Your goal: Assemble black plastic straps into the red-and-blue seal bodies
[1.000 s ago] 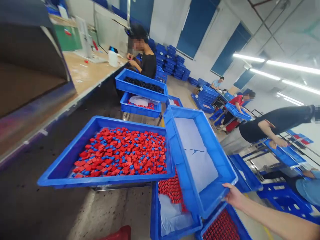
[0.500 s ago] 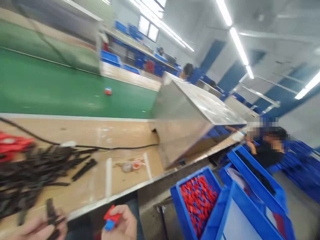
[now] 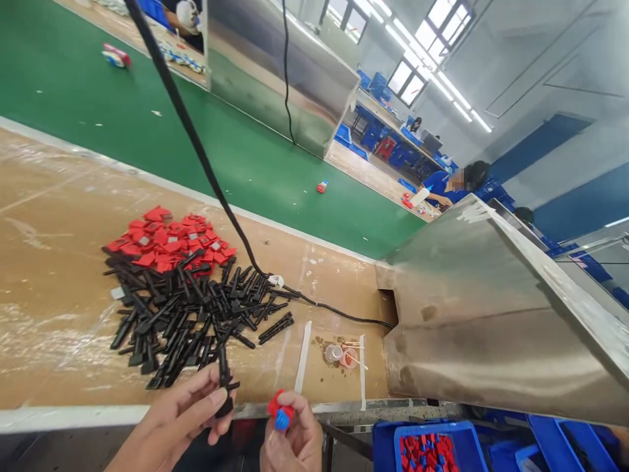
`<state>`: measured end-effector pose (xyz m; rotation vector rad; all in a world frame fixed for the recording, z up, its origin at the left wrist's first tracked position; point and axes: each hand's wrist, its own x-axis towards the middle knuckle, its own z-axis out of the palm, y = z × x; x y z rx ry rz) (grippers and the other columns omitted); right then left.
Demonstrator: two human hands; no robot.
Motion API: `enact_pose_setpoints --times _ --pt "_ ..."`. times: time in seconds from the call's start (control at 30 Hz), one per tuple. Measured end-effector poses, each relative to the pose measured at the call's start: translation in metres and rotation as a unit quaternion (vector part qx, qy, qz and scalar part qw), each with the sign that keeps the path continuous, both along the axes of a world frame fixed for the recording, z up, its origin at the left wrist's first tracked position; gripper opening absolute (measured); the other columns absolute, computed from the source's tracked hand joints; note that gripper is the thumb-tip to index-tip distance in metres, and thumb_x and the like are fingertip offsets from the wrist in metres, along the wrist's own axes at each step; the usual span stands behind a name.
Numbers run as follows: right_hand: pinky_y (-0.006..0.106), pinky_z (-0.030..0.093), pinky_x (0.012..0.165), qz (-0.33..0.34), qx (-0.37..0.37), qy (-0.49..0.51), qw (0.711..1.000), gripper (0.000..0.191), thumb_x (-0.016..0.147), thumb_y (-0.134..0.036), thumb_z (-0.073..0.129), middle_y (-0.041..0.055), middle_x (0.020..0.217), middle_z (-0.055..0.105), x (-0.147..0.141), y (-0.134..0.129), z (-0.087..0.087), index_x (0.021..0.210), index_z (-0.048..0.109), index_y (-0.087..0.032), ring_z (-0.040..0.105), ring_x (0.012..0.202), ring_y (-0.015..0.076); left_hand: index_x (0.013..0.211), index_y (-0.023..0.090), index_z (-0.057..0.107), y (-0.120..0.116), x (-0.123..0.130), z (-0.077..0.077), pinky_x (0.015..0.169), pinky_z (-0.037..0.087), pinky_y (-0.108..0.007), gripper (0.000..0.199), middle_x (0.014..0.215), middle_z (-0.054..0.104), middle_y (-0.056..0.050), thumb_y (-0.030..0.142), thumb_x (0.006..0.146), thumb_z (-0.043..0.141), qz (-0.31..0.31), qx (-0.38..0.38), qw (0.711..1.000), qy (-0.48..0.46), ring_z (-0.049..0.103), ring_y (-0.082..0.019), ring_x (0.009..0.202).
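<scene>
Pinched between the thumb and fingers of my left hand point(image 3: 179, 416) is a black plastic stick-shaped part point(image 3: 224, 380) with a small crosspiece, held roughly upright. My right hand point(image 3: 295, 439) grips a small red and blue plastic piece point(image 3: 282, 412) between thumb and fingertips. The two held parts are apart, both near the table's front edge. Beyond my left hand lies a loose pile of similar black plastic parts point(image 3: 171, 328). A heap of red plastic pieces point(image 3: 170, 239) adjoins its far side.
A black cable point(image 3: 196, 144) crosses the worktable point(image 3: 54, 275). Small cups point(image 3: 334, 354) stand between white tape strips. A metal partition point(image 3: 472, 328) rises at right; blue bins point(image 3: 437, 429) sit below it. A green belt point(image 3: 246, 164) runs behind, with co-workers point(image 3: 449, 187) beyond.
The view has swung left and steadied, bringing the whole black and red piles into sight. Both hands still hold their parts and appear farther right in the picture.
</scene>
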<state>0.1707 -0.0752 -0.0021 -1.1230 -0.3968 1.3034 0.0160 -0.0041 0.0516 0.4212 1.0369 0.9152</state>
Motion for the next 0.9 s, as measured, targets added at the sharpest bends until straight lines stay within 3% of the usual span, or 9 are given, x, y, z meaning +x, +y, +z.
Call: enact_pose_setpoints --times 0.13,0.2,0.37,0.57,0.63,0.73,0.83,0.9 --pt "0.02 0.015 0.039 -0.002 -0.017 0.039 0.999 0.054 0.067 -0.061 0.104 -0.0131 0.051 0.042 0.01 0.012 -0.004 0.099 0.082 -0.023 0.012 0.04 0.0034 0.076 0.023 0.081 0.007 0.013 0.007 0.055 0.041 -0.027 0.062 0.069 0.065 0.003 0.078 0.056 0.1 -0.02 0.008 1.0 -0.018 0.054 -0.015 0.061" --pt "0.019 0.014 0.038 0.004 -0.024 0.053 0.998 0.052 0.067 -0.062 0.103 -0.0145 0.048 0.036 0.015 0.016 -0.004 0.095 0.084 -0.022 0.012 0.039 0.0033 0.074 0.021 0.08 0.011 0.019 0.005 0.055 0.042 -0.027 0.064 0.069 0.064 0.002 0.08 0.056 0.099 -0.028 0.011 0.999 -0.019 0.054 -0.016 0.061" --pt "0.019 0.033 0.044 0.0 -0.069 0.054 0.996 0.052 0.063 -0.058 0.108 0.0026 0.072 0.07 0.026 0.015 0.002 0.096 0.09 -0.021 0.045 0.051 0.0079 0.076 0.021 0.082 0.015 0.036 -0.002 0.058 0.044 -0.026 0.064 0.074 0.067 0.001 0.078 0.056 0.1 -0.031 -0.002 1.0 -0.007 0.052 -0.014 0.061" --pt "0.021 0.045 0.041 0.001 -0.08 0.048 0.996 0.054 0.072 -0.058 0.102 0.009 0.084 0.078 0.036 0.008 -0.005 0.106 0.09 -0.018 0.059 0.053 0.0128 0.082 0.022 0.084 0.017 0.045 -0.02 0.058 0.047 -0.026 0.062 0.074 0.067 0.001 0.08 0.063 0.096 -0.089 -0.004 0.996 -0.006 0.052 -0.014 0.061" --pt "0.021 0.046 0.039 0.004 -0.067 0.023 0.998 0.055 0.075 -0.059 0.099 0.0096 0.088 0.078 0.036 0.007 -0.005 0.11 0.09 -0.018 0.059 0.052 0.012 0.085 0.023 0.085 0.017 0.045 -0.028 0.059 0.049 -0.026 0.059 0.077 0.069 0.001 0.078 0.066 0.096 -0.115 0.004 0.993 -0.019 0.054 -0.014 0.062" --pt "0.017 0.044 0.037 0.014 -0.042 -0.04 0.998 0.057 0.073 -0.063 0.098 0.0028 0.084 0.071 0.034 0.009 -0.001 0.111 0.09 -0.021 0.049 0.045 0.0056 0.086 0.026 0.085 0.017 0.044 -0.038 0.061 0.051 -0.026 0.056 0.077 0.072 0.0 0.076 0.066 0.096 -0.13 0.011 0.991 -0.03 0.06 -0.018 0.066" --pt "0.016 0.048 0.038 0.001 -0.048 -0.054 0.997 0.051 0.073 -0.062 0.099 -0.0007 0.08 0.07 0.03 0.012 0.003 0.104 0.085 -0.023 0.043 0.043 0.0029 0.084 0.027 0.084 0.016 0.041 -0.045 0.062 0.051 -0.026 0.052 0.078 0.072 0.0 0.075 0.069 0.095 -0.123 0.015 0.992 -0.014 0.06 -0.018 0.068" --pt "0.016 0.05 0.04 -0.008 -0.057 -0.049 0.997 0.05 0.073 -0.061 0.099 -0.0012 0.077 0.071 0.028 0.014 0.002 0.099 0.078 -0.023 0.043 0.044 0.0034 0.084 0.026 0.084 0.017 0.04 -0.049 0.062 0.052 -0.026 0.049 0.078 0.073 0.0 0.073 0.073 0.094 -0.151 0.032 0.988 -0.03 0.061 -0.018 0.068"
